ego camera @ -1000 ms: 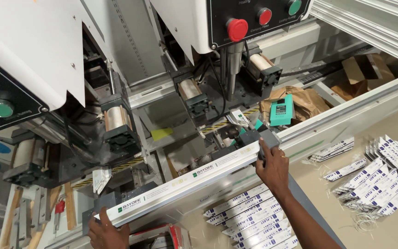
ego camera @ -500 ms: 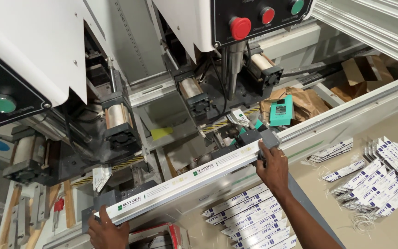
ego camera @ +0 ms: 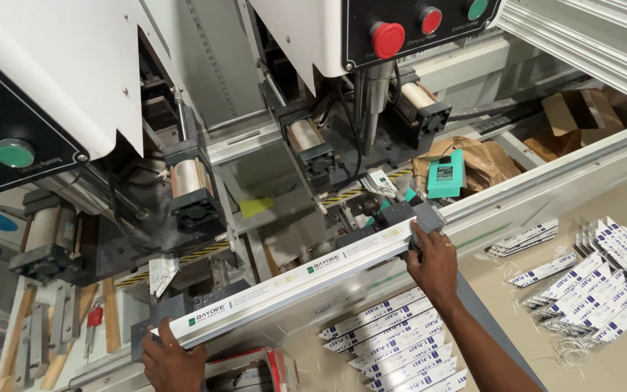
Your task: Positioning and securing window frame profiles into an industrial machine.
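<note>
Both hands [ego camera: 172,359] [ego camera: 433,261] gripping white profile [ego camera: 292,279]

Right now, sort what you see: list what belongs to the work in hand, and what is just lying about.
In hand:
- long white profile bar
- left hand gripping its near end
- right hand gripping its far end
- machine clamp heads behind it

Lying about:
- teal box
- crumpled brown paper
- stacks of printed label strips
- cardboard pieces
</note>
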